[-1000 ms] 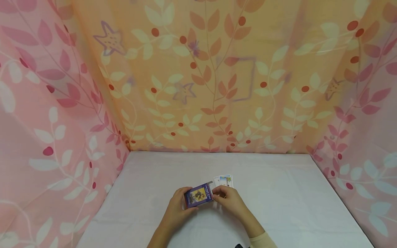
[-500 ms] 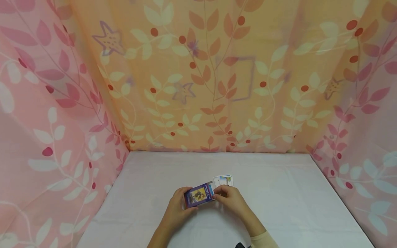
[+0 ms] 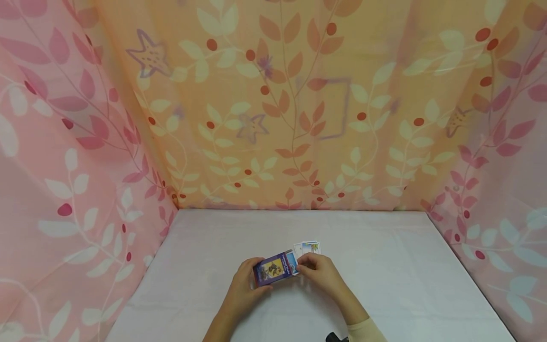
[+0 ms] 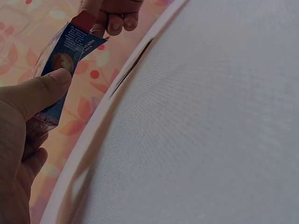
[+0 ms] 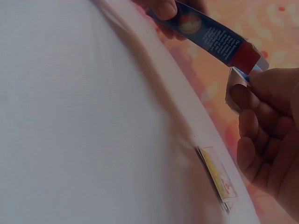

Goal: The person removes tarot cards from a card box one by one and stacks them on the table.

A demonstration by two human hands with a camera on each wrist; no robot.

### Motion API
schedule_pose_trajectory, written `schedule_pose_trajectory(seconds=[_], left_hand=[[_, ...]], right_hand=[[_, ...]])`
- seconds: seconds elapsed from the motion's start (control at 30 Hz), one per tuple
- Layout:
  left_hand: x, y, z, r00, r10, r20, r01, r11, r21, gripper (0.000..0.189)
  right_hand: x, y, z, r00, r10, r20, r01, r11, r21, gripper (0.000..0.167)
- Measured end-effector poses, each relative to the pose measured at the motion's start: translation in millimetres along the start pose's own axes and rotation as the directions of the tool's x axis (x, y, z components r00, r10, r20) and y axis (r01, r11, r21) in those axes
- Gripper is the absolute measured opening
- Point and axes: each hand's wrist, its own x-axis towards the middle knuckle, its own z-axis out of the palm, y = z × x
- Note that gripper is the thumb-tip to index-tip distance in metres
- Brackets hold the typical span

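Note:
My left hand (image 3: 244, 287) grips a purple card box (image 3: 273, 269) by its closed end, with its yellow picture facing up. In the left wrist view the thumb (image 4: 55, 83) presses along the box's narrow side. A card with a blue picture (image 3: 292, 261) sticks partly out of the box's open right end. My right hand (image 3: 324, 274) pinches that card at its outer edge between thumb and fingers. An opened end flap (image 5: 235, 86) hangs by the right fingers in the right wrist view. Just behind the right hand, a few loose cards (image 3: 311, 247) lie overlapping on the table.
A white cloth covers the table (image 3: 376, 266). Patterned curtains (image 3: 295, 104) enclose it at the back and on both sides. A black object (image 3: 332, 337) shows at the bottom edge beside the right sleeve (image 3: 366, 330).
The right hand has drawn slightly right, and the blue card has slid further out of the box. The left hand and box stay nearly in place.

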Motion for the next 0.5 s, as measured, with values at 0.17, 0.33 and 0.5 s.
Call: schedule_pose_trajectory(seconds=[0.17,0.33,0.5], left_hand=[[-0.7,-0.3,-0.1,1.0,-0.012,0.004,0.012,1.0,-0.001,0.081],[-0.7,-0.2,-0.1,1.0,-0.021,0.008,0.021,1.0,-0.002,0.081],[0.2,-0.5,0.2,1.0,-0.008,0.001,0.008,1.0,0.001,0.081]], right_hand=[[-0.4,2.4,-1.1,1.0,0.005,0.0,-0.005,1.0,0.014,0.015],[-0.6,1.4,-4.5,1.0,0.011,-0.01,-0.011,1.0,0.02,0.013],[-0.5,-0.5,-8.4,0.999,0.019,-0.029,-0.018,0.999,0.043,0.01]])
